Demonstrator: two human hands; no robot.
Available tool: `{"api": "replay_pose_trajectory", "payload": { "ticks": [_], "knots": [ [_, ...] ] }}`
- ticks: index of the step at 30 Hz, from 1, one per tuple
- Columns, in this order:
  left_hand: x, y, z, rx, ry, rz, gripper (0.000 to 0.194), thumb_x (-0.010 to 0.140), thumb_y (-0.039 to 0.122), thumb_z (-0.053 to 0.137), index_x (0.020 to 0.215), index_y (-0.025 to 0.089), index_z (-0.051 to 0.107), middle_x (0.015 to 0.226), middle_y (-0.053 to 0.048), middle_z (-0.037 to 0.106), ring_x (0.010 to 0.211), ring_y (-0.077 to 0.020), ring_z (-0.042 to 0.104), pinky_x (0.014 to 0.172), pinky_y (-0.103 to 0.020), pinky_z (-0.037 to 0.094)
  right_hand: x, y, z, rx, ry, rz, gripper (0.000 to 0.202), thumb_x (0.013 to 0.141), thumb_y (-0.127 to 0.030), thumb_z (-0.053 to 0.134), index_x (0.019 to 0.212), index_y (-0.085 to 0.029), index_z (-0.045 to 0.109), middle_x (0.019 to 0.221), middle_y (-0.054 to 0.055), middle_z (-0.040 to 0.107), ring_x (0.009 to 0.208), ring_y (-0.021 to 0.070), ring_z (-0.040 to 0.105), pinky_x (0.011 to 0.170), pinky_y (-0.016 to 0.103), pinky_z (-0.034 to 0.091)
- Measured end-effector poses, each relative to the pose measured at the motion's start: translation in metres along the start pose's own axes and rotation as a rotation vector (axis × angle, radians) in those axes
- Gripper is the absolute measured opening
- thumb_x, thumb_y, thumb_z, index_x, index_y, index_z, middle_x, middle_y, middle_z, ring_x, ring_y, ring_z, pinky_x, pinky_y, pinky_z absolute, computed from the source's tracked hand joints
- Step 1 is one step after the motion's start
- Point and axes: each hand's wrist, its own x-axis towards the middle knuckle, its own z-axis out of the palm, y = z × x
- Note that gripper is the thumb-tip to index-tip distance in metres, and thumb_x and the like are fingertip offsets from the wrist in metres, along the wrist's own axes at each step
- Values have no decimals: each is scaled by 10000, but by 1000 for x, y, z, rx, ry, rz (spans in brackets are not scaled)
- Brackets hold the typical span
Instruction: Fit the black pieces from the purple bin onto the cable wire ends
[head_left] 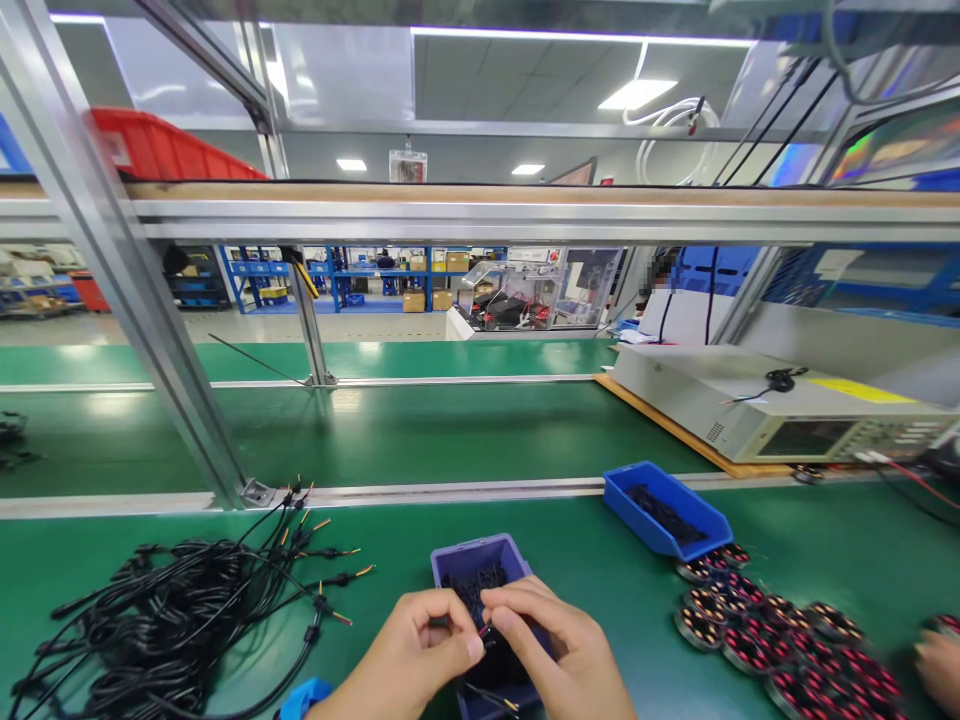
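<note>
Left hand [416, 645] pinches a small dark wire piece [486, 633] at the frame's lower centre, right hand [566, 640] crowds its fingertips against it, gripping or not I cannot tell, and my slack pinch could drop it among the black parts [489, 580] in the purple bin [477, 545].

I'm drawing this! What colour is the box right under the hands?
Purple. The box shows best in the head view.
</note>
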Motion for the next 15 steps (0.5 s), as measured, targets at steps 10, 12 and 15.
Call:
{"api": "replay_pose_trajectory", "payload": {
  "ticks": [10, 12, 15],
  "knots": [
    [0, 0, -1, 28, -6, 5, 529, 667, 637, 772, 616, 183, 505, 477, 123, 287, 438, -41, 189, 478, -227, 136, 2, 2, 0, 0, 1, 5, 264, 898, -444, 656, 858, -240, 818, 751, 57, 780, 688, 209, 712, 697, 289, 598],
    [0, 0, -1, 29, -9, 8, 530, 670, 638, 769, 614, 182, 504, 471, 123, 292, 436, -41, 195, 479, -227, 140, 3, 2, 0, -6, 7, 0, 263, 903, -439, 652, 848, -241, 816, 745, 54, 777, 687, 208, 710, 721, 294, 596],
    [0, 0, 0, 28, -9, 10, 527, 668, 633, 773, 616, 183, 504, 476, 118, 312, 440, -43, 201, 482, -226, 150, 3, 1, 0, -17, -8, -11, 265, 903, -446, 650, 838, -248, 814, 733, 49, 773, 679, 207, 707, 740, 302, 595]
  ]
}}
